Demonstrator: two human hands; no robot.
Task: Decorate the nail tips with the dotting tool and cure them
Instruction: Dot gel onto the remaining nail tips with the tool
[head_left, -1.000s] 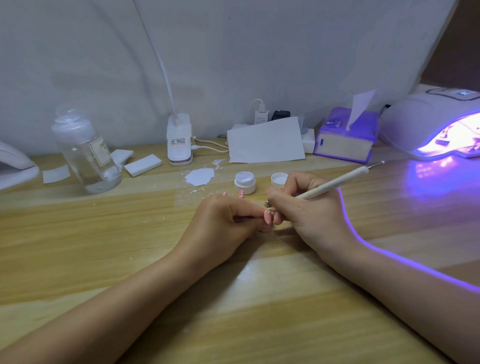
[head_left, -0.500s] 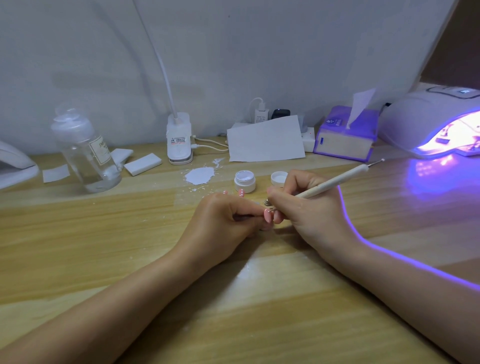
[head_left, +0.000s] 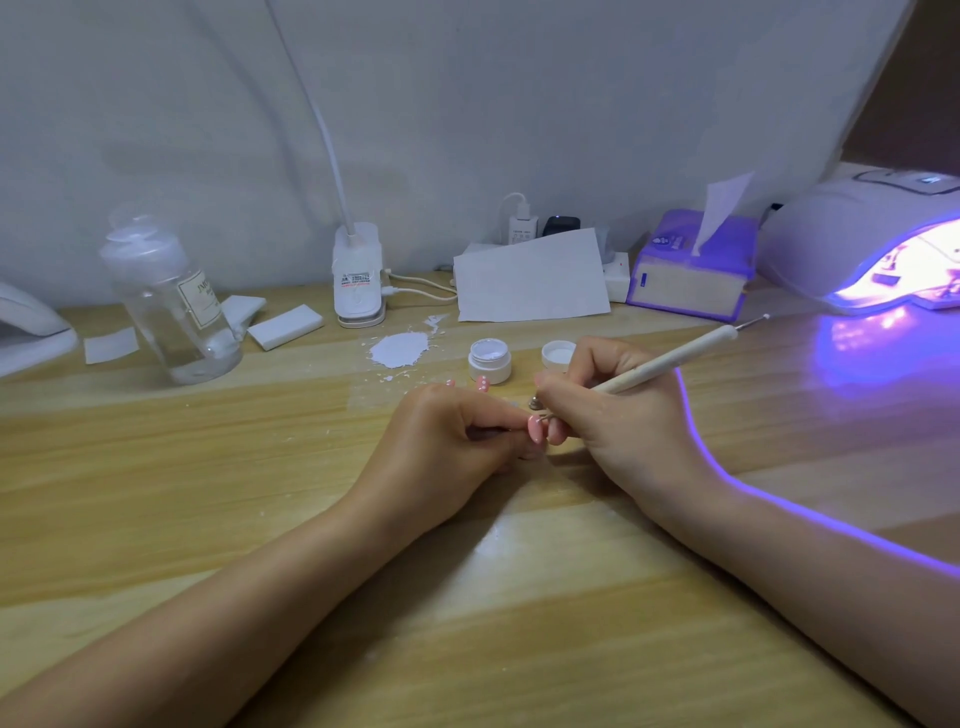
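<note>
My left hand (head_left: 452, 441) rests on the wooden table and pinches a pink nail tip (head_left: 536, 428) between thumb and forefinger. My right hand (head_left: 618, 415) holds a cream dotting tool (head_left: 670, 364) like a pen, its lower metal end touching the pink tip. Two more pink nail tips, one with white dots (head_left: 482, 384), lie just behind my left hand. An open white gel pot (head_left: 489, 360) and its lid (head_left: 558, 355) stand behind the hands. The curing lamp (head_left: 852, 244) glows violet at the far right.
A clear bottle (head_left: 171, 306) stands at the left, with white foam blocks (head_left: 284, 326) beside it. A smear of white powder (head_left: 399, 349), a clip lamp base (head_left: 358, 275), a sheet of paper (head_left: 532, 278) and a purple tissue box (head_left: 691, 265) line the back.
Both hands stay almost still; the dotting tool's lower end makes only tiny movements on the nail tip.
</note>
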